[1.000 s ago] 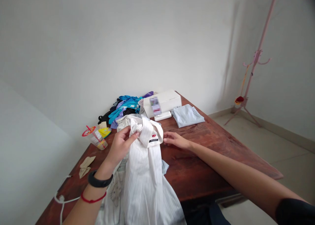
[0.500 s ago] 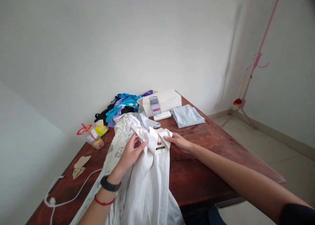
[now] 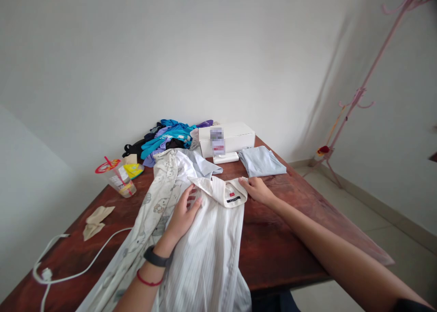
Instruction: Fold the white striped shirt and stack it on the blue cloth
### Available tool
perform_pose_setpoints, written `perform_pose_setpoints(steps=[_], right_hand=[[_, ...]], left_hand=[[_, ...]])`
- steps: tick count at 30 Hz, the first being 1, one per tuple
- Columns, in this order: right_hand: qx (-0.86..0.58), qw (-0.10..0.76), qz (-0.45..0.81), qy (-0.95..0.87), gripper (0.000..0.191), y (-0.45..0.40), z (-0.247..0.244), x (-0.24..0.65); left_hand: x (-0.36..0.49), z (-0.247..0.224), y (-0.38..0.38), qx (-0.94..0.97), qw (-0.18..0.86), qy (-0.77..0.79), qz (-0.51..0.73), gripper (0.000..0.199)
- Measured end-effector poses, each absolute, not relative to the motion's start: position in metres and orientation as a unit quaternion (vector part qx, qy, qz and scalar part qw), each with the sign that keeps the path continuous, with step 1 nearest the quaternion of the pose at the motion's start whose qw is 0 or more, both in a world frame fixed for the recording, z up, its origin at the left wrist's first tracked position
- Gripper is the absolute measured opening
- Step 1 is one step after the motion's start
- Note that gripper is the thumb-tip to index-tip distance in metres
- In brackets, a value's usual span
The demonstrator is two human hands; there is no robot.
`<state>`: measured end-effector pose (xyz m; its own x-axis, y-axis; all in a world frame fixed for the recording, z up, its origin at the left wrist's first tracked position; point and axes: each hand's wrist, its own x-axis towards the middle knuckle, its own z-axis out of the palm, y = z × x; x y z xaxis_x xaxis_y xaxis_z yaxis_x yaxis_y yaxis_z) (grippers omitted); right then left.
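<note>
A white striped shirt (image 3: 211,243) lies lengthwise over the near part of the table, its collar away from me and its neck label showing. My right hand (image 3: 257,190) pinches the collar at its right corner. On the shirt's left side, below the collar, my left hand (image 3: 186,212) rests with its fingers apart on the cloth. White patterned cloth (image 3: 159,207) lies along the left of the shirt, partly under it. Beyond the collar is a light grey-blue garment (image 3: 205,165).
On the dark red table (image 3: 283,239) are a white box (image 3: 235,136), folded light-blue cloth (image 3: 262,161), a clothes pile (image 3: 170,136), a plastic cup (image 3: 121,180), a yellow packet (image 3: 134,171), a napkin (image 3: 95,221) and a white cable (image 3: 85,272). A pink rack (image 3: 372,70) stands at right.
The collar is spread wider, with its right corner drawn to the right by my right hand. My left hand has loosened from a grip to lie on the cloth. The view has shifted slightly.
</note>
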<state>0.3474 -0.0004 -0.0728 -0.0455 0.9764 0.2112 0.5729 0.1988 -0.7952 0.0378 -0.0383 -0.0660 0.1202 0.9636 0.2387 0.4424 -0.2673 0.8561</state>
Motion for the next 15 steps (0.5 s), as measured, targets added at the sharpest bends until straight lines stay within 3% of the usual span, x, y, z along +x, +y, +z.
perform_pose_setpoints(steps=[4, 9, 15], right_hand=[[-0.584, 0.416, 0.353, -0.601, 0.061, 0.007, -0.064, 0.363], [-0.474, 0.537, 0.524, -0.461, 0.047, 0.009, -0.057, 0.370], [-0.367, 0.671, 0.548, -0.338, 0.033, 0.009, -0.051, 0.378]], left_hand=[[0.034, -0.065, -0.038, 0.698, 0.319, 0.526, 0.367, 0.055], [0.032, -0.073, -0.036, 0.717, 0.287, 0.537, 0.339, 0.052], [0.027, -0.082, -0.032, 0.731, 0.245, 0.517, 0.371, 0.050]])
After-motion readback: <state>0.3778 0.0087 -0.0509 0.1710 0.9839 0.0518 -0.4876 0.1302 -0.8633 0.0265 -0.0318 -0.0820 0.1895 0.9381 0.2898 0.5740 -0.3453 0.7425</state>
